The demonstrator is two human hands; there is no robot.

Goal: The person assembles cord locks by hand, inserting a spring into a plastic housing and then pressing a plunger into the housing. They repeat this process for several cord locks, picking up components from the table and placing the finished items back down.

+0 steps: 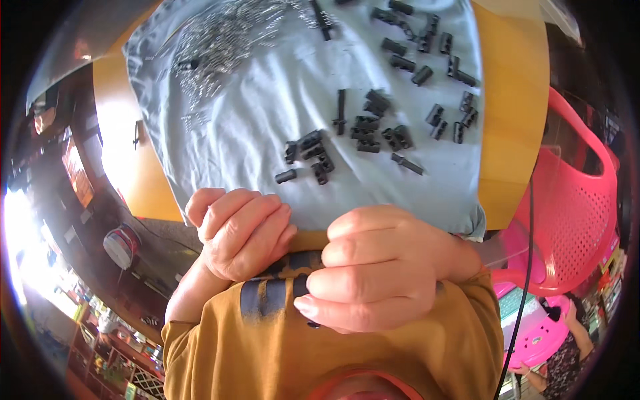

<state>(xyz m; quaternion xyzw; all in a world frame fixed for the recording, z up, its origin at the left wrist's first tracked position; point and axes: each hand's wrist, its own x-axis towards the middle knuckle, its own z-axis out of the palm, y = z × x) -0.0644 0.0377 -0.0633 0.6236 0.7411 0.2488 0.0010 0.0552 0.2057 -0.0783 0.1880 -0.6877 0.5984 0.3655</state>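
Close together, left hand (241, 233) and right hand (373, 267) each grip clamped on a small black part (301, 285).

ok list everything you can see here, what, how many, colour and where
small plastic parts: too many to count exactly, black, scattered over the middle and upper right of the cloth
thin metal pins: a dense heap, silvery, upper left of the cloth
cloth: one, pale blue, spread over the table
table: one, yellow-orange top, bare at the cloth's left and right edges
plastic chair: one, pink, right of the table
cable: one, black, hanging down at the right
another person: one, lower right corner, partly seen
left hand: closed in a loose fist, near edge of the cloth
right hand: curled shut, something small and dark at its fingertips, what it is unclear
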